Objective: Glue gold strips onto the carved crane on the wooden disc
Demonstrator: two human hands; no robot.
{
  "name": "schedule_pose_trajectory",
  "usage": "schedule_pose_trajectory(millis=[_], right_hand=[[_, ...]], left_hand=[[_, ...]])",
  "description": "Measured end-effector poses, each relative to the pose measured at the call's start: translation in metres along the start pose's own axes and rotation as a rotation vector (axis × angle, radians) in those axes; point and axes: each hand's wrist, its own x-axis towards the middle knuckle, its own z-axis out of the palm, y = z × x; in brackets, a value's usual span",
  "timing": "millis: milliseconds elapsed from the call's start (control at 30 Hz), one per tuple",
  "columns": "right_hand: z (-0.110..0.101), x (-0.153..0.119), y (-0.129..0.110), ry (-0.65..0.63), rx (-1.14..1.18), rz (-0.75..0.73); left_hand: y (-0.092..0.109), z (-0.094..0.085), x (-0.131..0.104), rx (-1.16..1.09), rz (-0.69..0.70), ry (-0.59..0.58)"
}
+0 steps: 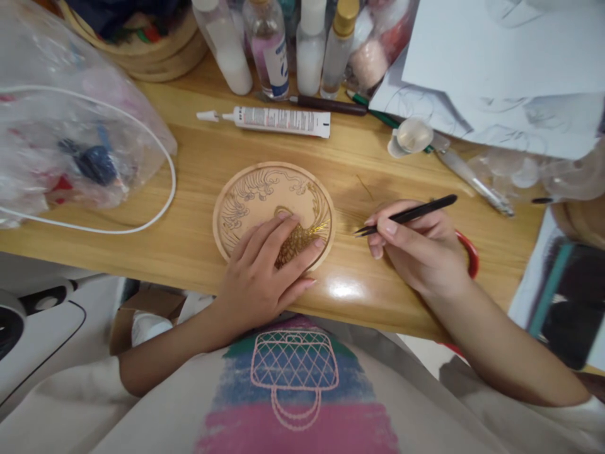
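Observation:
A round wooden plaque [278,183] with a raised rim lies on the table, bearing dark line drawings and a golden wire pattern [293,247]. My left hand [265,268] lies with spread fingers over its lower part and hides some of the pattern. To the right of the plaque, my right hand [416,243] holds black tweezers [416,213] between thumb and fingers, their tips pointing left toward the plaque without touching it. A thin piece of gold wire [363,187] rests on the wood above the tweezer tips.
A white glue tube [283,121] with its nozzle pointing left lies beyond the plaque, near a dark-handled tool [331,105]. Several bottles [274,53] stand behind. A plastic bag [80,139] and white cable [174,183] are left; papers [501,57] and red-handled scissors [470,252] are right.

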Motion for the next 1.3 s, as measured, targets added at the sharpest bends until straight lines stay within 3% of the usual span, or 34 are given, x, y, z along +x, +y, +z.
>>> schedule_pose_trajectory(millis=[167,867,1300], right_hand=[[0.0000,0.0003,0.0005,-0.005,0.021,-0.004],[-0.0018,-0.0008,0.0000,-0.018,0.020,0.016],[-0.0020,0.0004,0.0017,-0.018,0.041,-0.008]], left_hand=[[-0.0006,0.0020,0.0000,0.013,0.017,0.060],[-0.0029,-0.0027,-0.0008,-0.058,0.023,0.048],[0.0020,0.0007,0.0005,0.036,0.007,-0.006]])
